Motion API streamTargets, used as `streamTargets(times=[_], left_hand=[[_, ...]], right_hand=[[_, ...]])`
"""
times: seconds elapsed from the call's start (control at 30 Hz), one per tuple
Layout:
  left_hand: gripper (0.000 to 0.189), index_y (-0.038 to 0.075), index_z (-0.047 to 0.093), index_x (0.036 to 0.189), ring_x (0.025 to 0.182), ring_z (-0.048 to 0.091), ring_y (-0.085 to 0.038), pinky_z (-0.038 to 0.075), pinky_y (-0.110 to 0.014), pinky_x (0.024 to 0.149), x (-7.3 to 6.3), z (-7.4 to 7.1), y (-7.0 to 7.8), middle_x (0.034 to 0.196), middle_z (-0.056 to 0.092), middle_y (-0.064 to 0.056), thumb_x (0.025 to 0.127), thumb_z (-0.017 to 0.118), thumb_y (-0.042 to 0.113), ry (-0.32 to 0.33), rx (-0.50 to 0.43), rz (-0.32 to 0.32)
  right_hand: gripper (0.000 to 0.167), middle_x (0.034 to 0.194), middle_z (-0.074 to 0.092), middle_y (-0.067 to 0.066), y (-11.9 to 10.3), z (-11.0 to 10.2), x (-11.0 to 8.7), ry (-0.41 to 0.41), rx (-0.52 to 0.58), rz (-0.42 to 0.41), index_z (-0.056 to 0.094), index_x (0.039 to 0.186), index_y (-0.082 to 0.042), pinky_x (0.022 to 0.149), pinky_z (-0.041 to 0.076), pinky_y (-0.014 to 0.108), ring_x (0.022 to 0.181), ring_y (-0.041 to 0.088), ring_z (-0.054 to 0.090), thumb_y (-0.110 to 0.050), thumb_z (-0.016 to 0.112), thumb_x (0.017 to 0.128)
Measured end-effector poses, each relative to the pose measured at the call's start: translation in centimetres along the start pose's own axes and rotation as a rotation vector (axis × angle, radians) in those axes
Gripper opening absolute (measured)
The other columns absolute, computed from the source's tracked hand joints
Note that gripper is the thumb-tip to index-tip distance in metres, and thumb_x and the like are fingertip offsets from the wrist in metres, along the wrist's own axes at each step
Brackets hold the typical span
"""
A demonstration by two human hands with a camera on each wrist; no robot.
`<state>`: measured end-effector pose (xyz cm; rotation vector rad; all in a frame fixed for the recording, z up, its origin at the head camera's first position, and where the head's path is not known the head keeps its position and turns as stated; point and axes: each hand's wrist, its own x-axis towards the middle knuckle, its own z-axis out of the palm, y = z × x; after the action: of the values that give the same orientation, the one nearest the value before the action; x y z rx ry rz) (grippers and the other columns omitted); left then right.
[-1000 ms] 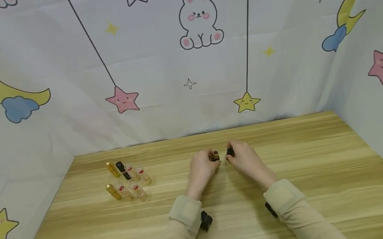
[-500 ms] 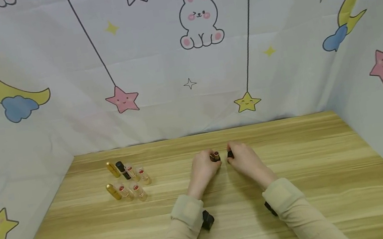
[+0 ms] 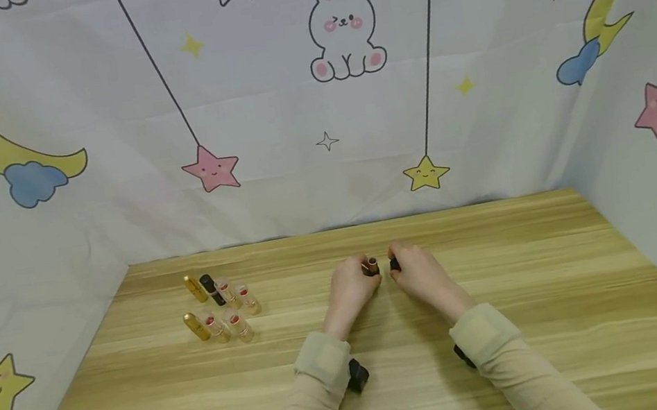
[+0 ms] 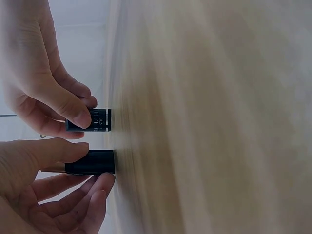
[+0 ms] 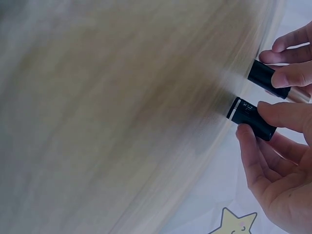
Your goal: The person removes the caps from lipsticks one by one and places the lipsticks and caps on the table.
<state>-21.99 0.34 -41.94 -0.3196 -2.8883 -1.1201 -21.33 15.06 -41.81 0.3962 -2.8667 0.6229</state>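
Observation:
My left hand [image 3: 350, 287] pinches an uncapped lipstick [image 4: 100, 162] by its black base, its gold inner tube pointing up. Close beside it, my right hand [image 3: 419, 275] grips a black lipstick cap [image 5: 252, 119] between thumb and fingers; white lettering and a pale band show on it. A narrow gap separates lipstick and cap. Both stand upright with their lower ends right at the wooden tabletop [image 3: 405, 390]. In the head view, the right fingers hide most of the cap.
To the left stand several lipsticks in a cluster: clear-capped ones [image 3: 240, 326] with red bullets, gold bullet-shaped tubes [image 3: 196, 326] and one black tube [image 3: 212, 289]. A white cartoon-print curtain [image 3: 282, 190] walls the table's back and sides.
The two hands have drawn very slightly closer together, each keeping its hold on the lipstick or the cap. The lipsticks at the left have not moved; the head view has shifted a little.

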Motion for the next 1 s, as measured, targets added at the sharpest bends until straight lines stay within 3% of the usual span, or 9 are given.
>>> streamTargets(times=[0.3, 0.63, 1.0], left_hand=[[0.018, 0.006, 0.069, 0.097, 0.08, 0.066, -0.021, 0.052, -0.031, 0.067, -0.2, -0.1, 0.2, 0.09, 0.071, -0.011, 0.08, 0.074, 0.008, -0.011, -0.004, -0.023], [0.028, 0.006, 0.066, 0.108, 0.066, 0.054, -0.016, 0.043, -0.029, 0.06, -0.6, -0.6, 0.4, 0.08, 0.065, -0.006, 0.081, 0.073, 0.012, -0.054, 0.028, -0.084], [0.04, 0.004, 0.063, 0.116, 0.091, 0.065, -0.028, 0.053, -0.04, 0.074, -1.4, -1.5, 0.5, 0.105, 0.069, -0.014, 0.081, 0.075, 0.017, -0.064, 0.05, -0.1]], right_hand=[[0.037, 0.112, 0.068, 0.019, 0.0, -0.2, -0.1, -0.059, -0.012, 0.05, 0.06, 0.116, 0.0, 0.083, 0.054, 0.046, 0.097, 0.037, 0.066, -0.009, 0.072, 0.082], [0.036, 0.116, 0.066, 0.013, -0.7, -0.8, -0.4, -0.052, -0.048, 0.086, 0.061, 0.118, -0.006, 0.078, 0.054, 0.045, 0.096, 0.033, 0.067, -0.02, 0.071, 0.085], [0.039, 0.12, 0.066, 0.014, -1.6, -2.4, -0.7, -0.028, -0.077, 0.064, 0.062, 0.12, -0.007, 0.092, 0.048, 0.05, 0.113, 0.034, 0.059, -0.028, 0.067, 0.088]])
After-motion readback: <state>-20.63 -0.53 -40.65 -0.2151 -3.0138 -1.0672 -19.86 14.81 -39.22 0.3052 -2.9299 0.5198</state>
